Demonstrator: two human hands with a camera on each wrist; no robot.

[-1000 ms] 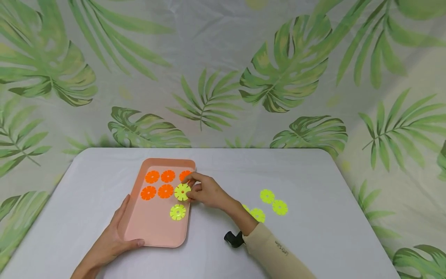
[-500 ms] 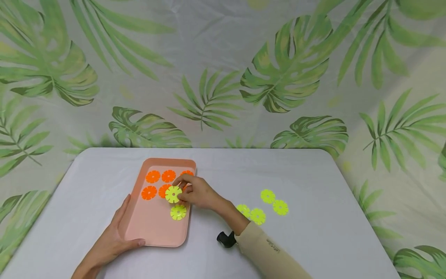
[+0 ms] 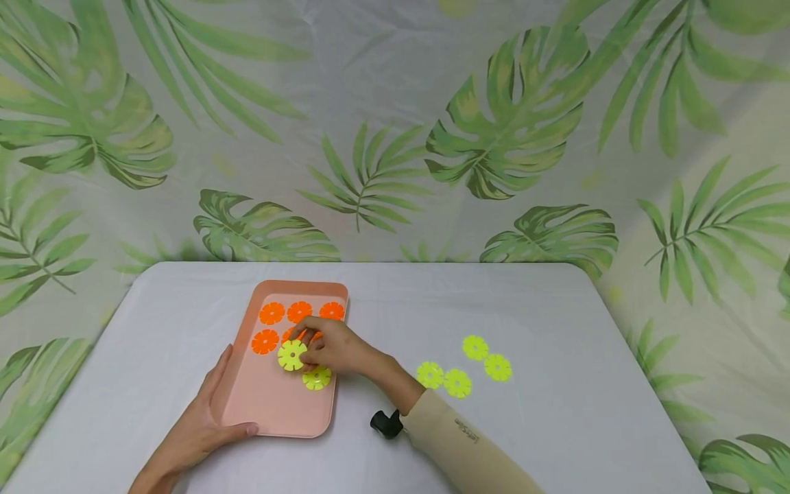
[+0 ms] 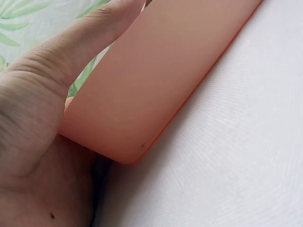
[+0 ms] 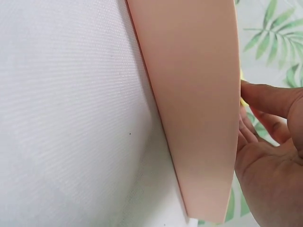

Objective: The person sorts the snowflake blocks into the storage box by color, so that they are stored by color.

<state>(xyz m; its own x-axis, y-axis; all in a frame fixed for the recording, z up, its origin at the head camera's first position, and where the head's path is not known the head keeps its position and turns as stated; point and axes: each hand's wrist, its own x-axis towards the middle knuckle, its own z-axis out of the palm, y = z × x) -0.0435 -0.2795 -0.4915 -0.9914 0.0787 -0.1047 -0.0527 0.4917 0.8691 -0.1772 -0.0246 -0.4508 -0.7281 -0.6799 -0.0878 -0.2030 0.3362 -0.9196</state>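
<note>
Right hand (image 3: 336, 348): thumb and fingers pinching a yellow-green, round, flat, notched disc with a small centre hole (image 3: 286, 359). Disc is over the shallow, salmon-pink, round-cornered rectangular tray (image 3: 265, 401), below the second orange row as I look down. Cannot tell whether it touches the tray floor. From the right wrist, only a sliver of yellow shows past the tray's wall, by the fingertips.

Left hand (image 3: 199, 417): spread around the tray's near left corner, fingers straight along the left side, thumb laid at the near edge.

In the tray: bright orange notched discs of the same shape (image 3: 271, 313), three across the top row; below them, one in plain sight at left, others partly behind the right hand. A second yellow-green disc (image 3: 317, 381) lies under the right hand, near the tray's right side, partly covered.

On the white cloth-covered table (image 3: 555, 405), right of the tray: four loose yellow-green discs (image 3: 457, 384), two and two. Black object (image 3: 385, 425) beside the beige sleeve (image 3: 453, 442). Leaf-printed backdrop (image 3: 395, 89) behind.
</note>
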